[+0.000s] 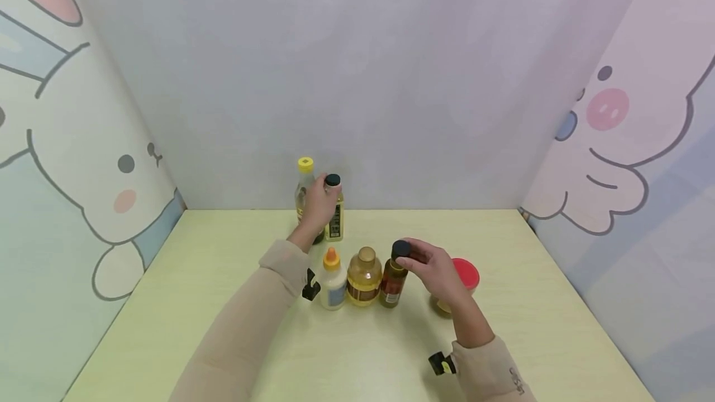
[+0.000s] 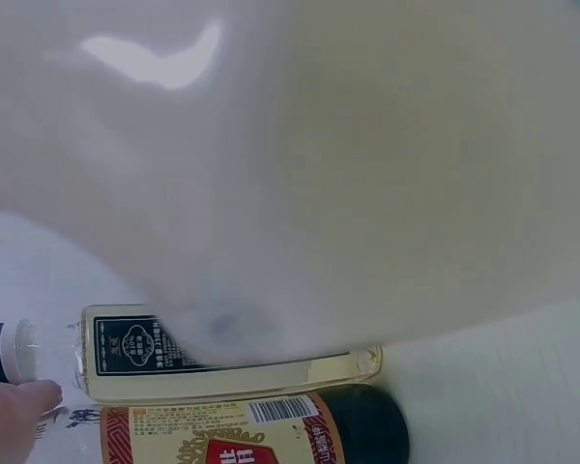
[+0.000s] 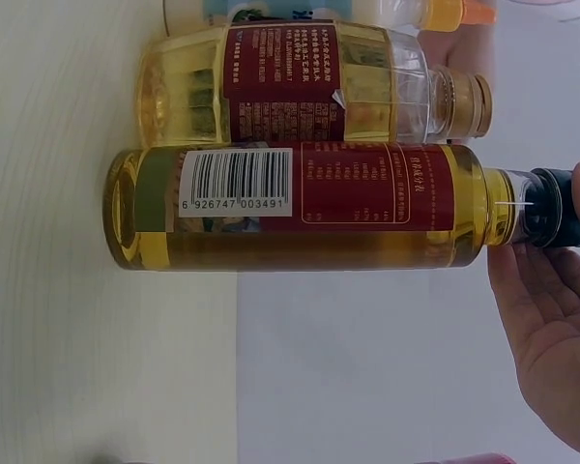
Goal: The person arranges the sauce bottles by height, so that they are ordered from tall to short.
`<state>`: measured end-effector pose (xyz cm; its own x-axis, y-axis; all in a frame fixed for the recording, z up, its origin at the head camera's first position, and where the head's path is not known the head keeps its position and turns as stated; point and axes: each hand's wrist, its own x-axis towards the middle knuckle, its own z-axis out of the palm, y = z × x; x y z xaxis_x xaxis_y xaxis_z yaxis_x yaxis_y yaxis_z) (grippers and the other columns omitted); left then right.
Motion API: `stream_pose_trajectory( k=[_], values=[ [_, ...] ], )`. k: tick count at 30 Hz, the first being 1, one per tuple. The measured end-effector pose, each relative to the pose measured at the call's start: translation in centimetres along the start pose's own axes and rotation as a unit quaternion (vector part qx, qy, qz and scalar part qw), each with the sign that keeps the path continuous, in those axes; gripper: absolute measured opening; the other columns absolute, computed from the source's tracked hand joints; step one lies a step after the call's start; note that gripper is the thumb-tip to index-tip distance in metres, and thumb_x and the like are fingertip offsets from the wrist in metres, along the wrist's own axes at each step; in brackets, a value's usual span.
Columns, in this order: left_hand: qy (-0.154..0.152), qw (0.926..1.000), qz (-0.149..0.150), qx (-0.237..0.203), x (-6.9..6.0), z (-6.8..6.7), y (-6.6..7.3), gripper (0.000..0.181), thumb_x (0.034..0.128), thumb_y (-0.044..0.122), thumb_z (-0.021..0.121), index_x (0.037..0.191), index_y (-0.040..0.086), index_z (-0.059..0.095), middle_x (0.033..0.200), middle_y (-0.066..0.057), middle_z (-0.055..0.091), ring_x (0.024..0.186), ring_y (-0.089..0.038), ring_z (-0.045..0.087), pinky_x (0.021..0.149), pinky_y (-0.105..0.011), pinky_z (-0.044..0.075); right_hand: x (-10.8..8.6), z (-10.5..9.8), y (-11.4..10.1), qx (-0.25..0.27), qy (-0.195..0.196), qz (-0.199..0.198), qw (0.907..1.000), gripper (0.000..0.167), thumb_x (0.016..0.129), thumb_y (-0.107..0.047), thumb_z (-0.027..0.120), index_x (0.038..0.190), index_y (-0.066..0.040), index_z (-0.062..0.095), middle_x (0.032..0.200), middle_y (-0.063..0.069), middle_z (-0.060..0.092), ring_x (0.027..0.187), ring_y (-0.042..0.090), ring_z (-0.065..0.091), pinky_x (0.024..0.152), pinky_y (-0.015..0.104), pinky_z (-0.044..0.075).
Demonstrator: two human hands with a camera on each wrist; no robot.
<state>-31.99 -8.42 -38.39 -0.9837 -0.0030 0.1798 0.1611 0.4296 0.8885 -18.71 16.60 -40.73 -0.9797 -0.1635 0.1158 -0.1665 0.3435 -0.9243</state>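
Observation:
At the back of the table my left hand grips the neck of a clear bottle with a dark green cap, its black label facing forward. Touching distance to its left stands a yellow-capped bottle of dark liquid, partly hidden by that hand. My right hand pinches the black cap of a slim oil bottle with a red label, upright in the front row. Beside that bottle is a rounder oil bottle with a tan cap, then a white squeeze bottle with an orange nozzle.
A red-lidded jar stands on the right, partly covered by my right hand and wrist. Behind the pale table rises a plain wall, with cartoon-printed panels at both sides. A blurred whitish object blocks much of the left wrist view.

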Motion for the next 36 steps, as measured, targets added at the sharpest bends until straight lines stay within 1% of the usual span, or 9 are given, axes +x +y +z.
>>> stream_pose_trajectory(
  k=[6, 9, 14, 17, 20, 22, 26, 32, 36],
  values=[
    [0.016, 0.9998, 0.006, -0.01, -0.9, -0.1, -0.2, 0.062, 0.1018, 0.026, 0.053, 0.151, -0.001, 0.028, 0.151, -0.019, 0.035, 0.136, -0.036, 0.035, 0.109, -0.046, 0.032, 0.0, 0.1, 0.1, -0.002, 0.0, 0.002, 1.0, 0.045, 0.089, -0.013, 0.073, 0.129, 0.0, 0.06, 0.114, 0.015, 0.067, 0.106, 0.029, 0.064, 0.092, 0.043, 0.05],
    [0.02, 0.9994, 0.02, -0.018, -1.2, -0.1, -0.3, 0.06, 0.1014, 0.025, 0.054, 0.15, -0.001, 0.03, 0.151, -0.019, 0.034, 0.136, -0.035, 0.035, 0.11, -0.044, 0.032, 0.1, 0.1, 0.2, -0.004, 0.001, 0.005, 1.0, 0.045, 0.088, -0.013, 0.074, 0.129, 0.0, 0.06, 0.114, 0.015, 0.067, 0.106, 0.029, 0.063, 0.093, 0.044, 0.05],
    [0.019, 0.9981, 0.044, -0.039, -2.1, -0.4, -0.6, 0.058, 0.1018, 0.021, 0.054, 0.149, -0.004, 0.03, 0.151, -0.022, 0.033, 0.136, -0.034, 0.035, 0.109, -0.042, 0.033, 0.2, 0.1, 0.2, -0.003, 0.0, 0.008, 1.0, 0.046, 0.089, -0.013, 0.074, 0.13, 0.001, 0.059, 0.115, 0.015, 0.066, 0.107, 0.029, 0.063, 0.093, 0.044, 0.049],
    [0.019, 0.9971, 0.045, -0.058, -2.7, -0.4, -0.6, 0.058, 0.1017, 0.019, 0.054, 0.148, -0.005, 0.029, 0.151, -0.022, 0.033, 0.137, -0.033, 0.034, 0.109, -0.041, 0.033, 0.1, 0.1, 0.1, -0.004, 0.0, 0.009, 1.0, 0.046, 0.089, -0.013, 0.073, 0.13, 0.001, 0.059, 0.115, 0.015, 0.066, 0.108, 0.03, 0.063, 0.093, 0.044, 0.049],
    [0.02, 0.9954, 0.039, -0.085, -3.3, -0.5, -0.8, 0.058, 0.1014, 0.02, 0.054, 0.148, -0.004, 0.03, 0.152, -0.02, 0.033, 0.138, -0.031, 0.034, 0.11, -0.038, 0.031, 0.1, 0.1, 0.1, -0.008, 0.001, 0.01, 0.9999, 0.046, 0.089, -0.014, 0.073, 0.13, 0.0, 0.059, 0.116, 0.016, 0.066, 0.108, 0.03, 0.063, 0.093, 0.045, 0.049],
    [0.02, 0.994, 0.034, -0.102, -3.8, -0.6, -1.0, 0.058, 0.1013, 0.021, 0.055, 0.148, -0.003, 0.031, 0.152, -0.018, 0.034, 0.138, -0.029, 0.034, 0.11, -0.036, 0.031, 0.1, 0.0, 0.0, -0.012, 0.002, 0.01, 0.9999, 0.046, 0.089, -0.014, 0.073, 0.13, 0.0, 0.059, 0.116, 0.016, 0.066, 0.108, 0.03, 0.063, 0.093, 0.045, 0.049],
    [0.018, 0.9903, 0.038, -0.132, -4.7, -0.7, -1.3, 0.056, 0.1011, 0.021, 0.055, 0.147, -0.003, 0.034, 0.149, -0.018, 0.039, 0.136, -0.028, 0.037, 0.109, -0.033, 0.033, 0.1, 0.0, 0.0, -0.015, 0.002, 0.007, 0.9999, 0.045, 0.089, -0.014, 0.073, 0.13, 0.001, 0.059, 0.116, 0.016, 0.066, 0.107, 0.03, 0.063, 0.093, 0.045, 0.049],
    [0.015, 0.9861, 0.046, -0.159, -6.1, -1.0, -1.3, 0.052, 0.1016, 0.018, 0.054, 0.145, -0.005, 0.037, 0.144, -0.02, 0.044, 0.13, -0.029, 0.045, 0.106, -0.034, 0.037, 0.1, 0.0, -0.1, -0.016, 0.002, 0.006, 0.9999, 0.046, 0.089, -0.013, 0.072, 0.13, 0.001, 0.058, 0.115, 0.017, 0.066, 0.106, 0.031, 0.063, 0.092, 0.044, 0.05],
    [0.015, 0.9859, 0.051, -0.159, -7.0, -1.2, -1.5, 0.048, 0.1017, 0.018, 0.054, 0.142, -0.005, 0.041, 0.14, -0.02, 0.049, 0.126, -0.029, 0.049, 0.105, -0.036, 0.039, 0.0, 0.0, -0.1, -0.016, 0.002, 0.006, 0.9998, 0.046, 0.089, -0.014, 0.073, 0.13, 0.001, 0.058, 0.115, 0.017, 0.066, 0.106, 0.031, 0.063, 0.092, 0.044, 0.05]
  ],
)
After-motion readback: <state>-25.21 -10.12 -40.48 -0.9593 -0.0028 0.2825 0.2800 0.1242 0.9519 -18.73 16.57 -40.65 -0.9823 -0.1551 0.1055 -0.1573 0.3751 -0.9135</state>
